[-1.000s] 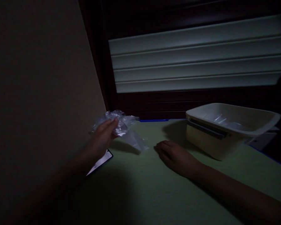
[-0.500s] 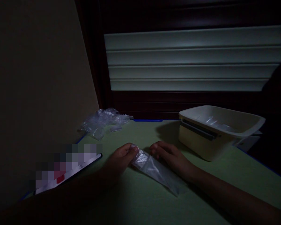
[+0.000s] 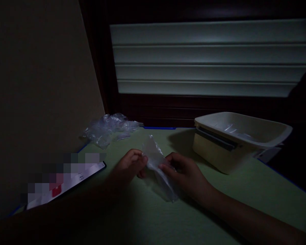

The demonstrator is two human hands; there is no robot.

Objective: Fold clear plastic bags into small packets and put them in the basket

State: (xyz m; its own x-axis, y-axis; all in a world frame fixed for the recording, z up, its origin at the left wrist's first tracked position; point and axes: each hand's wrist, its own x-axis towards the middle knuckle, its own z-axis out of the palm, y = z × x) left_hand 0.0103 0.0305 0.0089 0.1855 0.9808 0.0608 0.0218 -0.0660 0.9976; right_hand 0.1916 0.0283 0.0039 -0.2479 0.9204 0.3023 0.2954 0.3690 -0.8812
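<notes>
A clear plastic bag (image 3: 154,152) is held up between my hands, one corner pointing up and the lower part hanging towards the table. My left hand (image 3: 130,165) pinches its left edge with thumb and fingers. On the other side, my right hand (image 3: 188,172) is closed on the bag's middle, the thumb laid over the film. Dim light hides whether anything is inside the bag. Beyond my left hand lies a crumpled heap of clear plastic bags (image 3: 109,127), against the wall.
At the right stands a cream plastic bin (image 3: 214,154) with a dark grey handle and some clear plastic inside. A lit phone or tablet (image 3: 73,182), partly blurred out, lies at the left. The green table (image 3: 153,221) has blue edging and meets a dark slatted panel.
My right hand has closed on the bag's middle. The bag has been turned and lifted, from lying slantwise to more upright. The view has shifted slightly.
</notes>
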